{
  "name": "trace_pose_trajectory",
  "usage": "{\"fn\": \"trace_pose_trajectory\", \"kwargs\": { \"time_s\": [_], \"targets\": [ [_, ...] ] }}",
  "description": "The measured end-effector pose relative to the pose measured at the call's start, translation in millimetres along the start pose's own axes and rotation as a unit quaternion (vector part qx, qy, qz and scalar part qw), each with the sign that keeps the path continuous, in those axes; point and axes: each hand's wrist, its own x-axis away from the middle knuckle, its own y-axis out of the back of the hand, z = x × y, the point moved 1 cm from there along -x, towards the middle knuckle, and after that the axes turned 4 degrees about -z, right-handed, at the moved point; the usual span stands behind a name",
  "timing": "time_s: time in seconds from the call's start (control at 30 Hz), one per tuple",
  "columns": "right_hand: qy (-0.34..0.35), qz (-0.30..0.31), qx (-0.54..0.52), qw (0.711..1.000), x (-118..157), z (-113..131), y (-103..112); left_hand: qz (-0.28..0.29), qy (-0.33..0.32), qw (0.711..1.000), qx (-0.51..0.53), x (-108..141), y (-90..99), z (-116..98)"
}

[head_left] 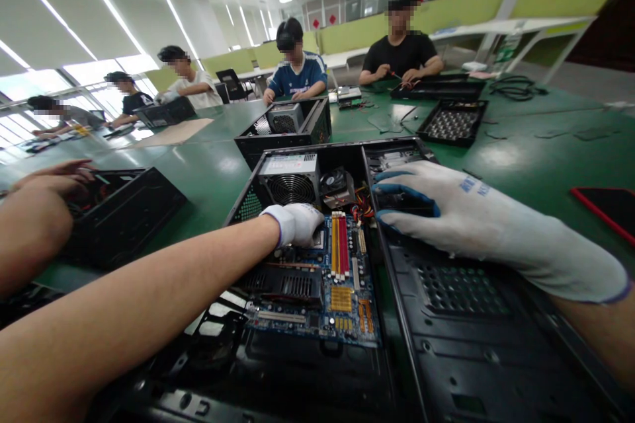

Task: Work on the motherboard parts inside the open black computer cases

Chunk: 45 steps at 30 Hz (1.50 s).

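1. The widest thing before me is the glossy green bench [536, 162], running across the frame towards several people seated at its far side.
2. On it, filling the lower middle and right of the frame, lies the open black metal computer case [307, 370] at which both my hands are placed.
3. A second black metal case [270, 145] with a silver power unit inside stands just beyond it, in the upper middle; a third black case [133, 211] sits at the left, with a co-worker's bare hand [64, 175] over it.
4. Inside my case, at the centre of the frame, is the blue circuit board [327, 314].
5. My right hand [446, 205], in a white knitted glove with blue-coated fingers, lies over the case's dividing rail right of centre, thumb and fingers spread apart.
6. The silver box-shaped power supply with a round black grille [290, 178] is above centre.
7. My left hand [300, 223], white-gloved too, reaches down to the board's upper left part; its fingertips are hidden, so I cannot tell whether they are clamped on anything.
8. The red and yellow memory slots [340, 244] stand just right of it.
9. A small black fan [333, 180] sits beside the power supply.
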Motion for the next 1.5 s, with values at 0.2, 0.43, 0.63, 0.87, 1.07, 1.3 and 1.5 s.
{"fn": "trace_pose_trajectory", "kwargs": {
  "time_s": [0.2,0.43,0.63,0.87,1.07,1.3,1.5],
  "targets": [
    [-0.001,0.007,-0.002,1.0,-1.4,1.4,0.7,-0.001,-0.001,1.0,0.002,0.5,0.4,1.9],
    [0.008,0.007,-0.008,1.0,0.3,0.1,0.8,-0.007,-0.005,1.0,0.011,-0.8,-2.2,3.4],
    [0.005,0.008,-0.014,1.0,-0.6,2.2,1.2,-0.012,-0.007,1.0,0.016,-3.8,-6.5,5.4],
    [0.016,0.013,-0.019,1.0,-0.7,3.5,3.0,-0.001,-0.004,1.0,0.011,-3.2,-3.8,3.7],
    [0.015,0.014,-0.017,1.0,-1.2,4.0,2.9,0.003,-0.006,1.0,0.011,-1.7,-1.5,2.1],
    [0.011,0.018,-0.019,1.0,-1.5,5.0,3.2,0.011,0.003,1.0,0.011,-3.7,-3.9,4.7],
    [0.007,0.016,-0.027,1.0,-2.1,4.6,2.5,0.017,0.002,1.0,-0.004,-6.5,-5.4,4.6]
  ]
}}
